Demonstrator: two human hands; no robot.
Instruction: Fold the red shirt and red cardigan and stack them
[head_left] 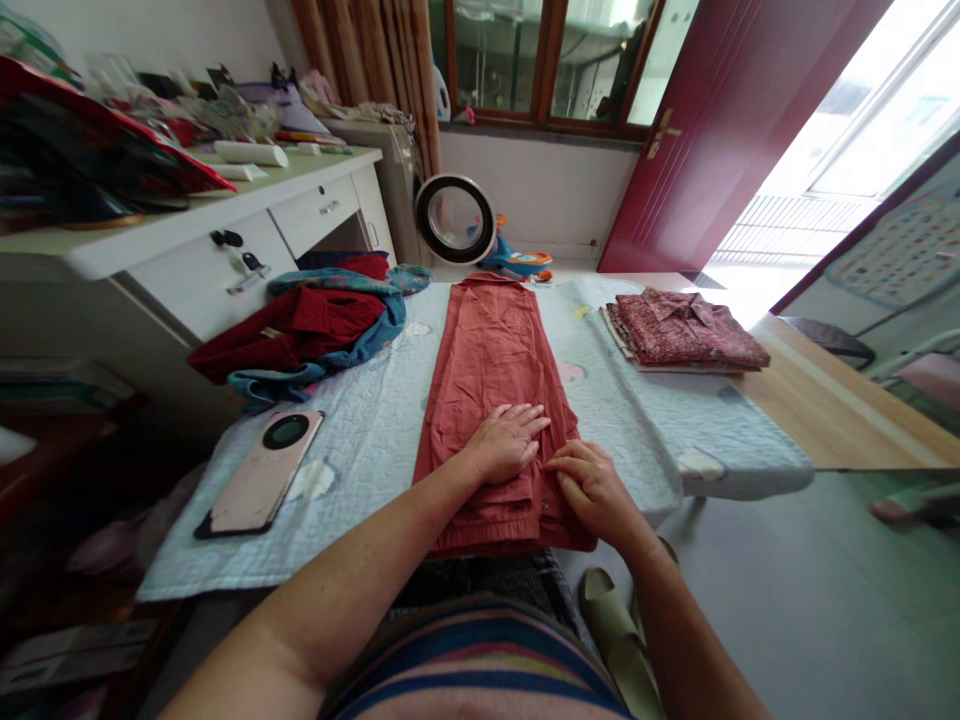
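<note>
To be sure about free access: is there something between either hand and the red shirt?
Nothing visible: the left hand rests directly on the red shirt, and the right hand touches its right side.

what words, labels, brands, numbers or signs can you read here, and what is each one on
There is no text that can be read.
Phone: no brand or number legible on its back or round camera ring.
Wall chart: rows of small marks, too blurred to read.
Small label on the dark red garment: too small to read.
</note>
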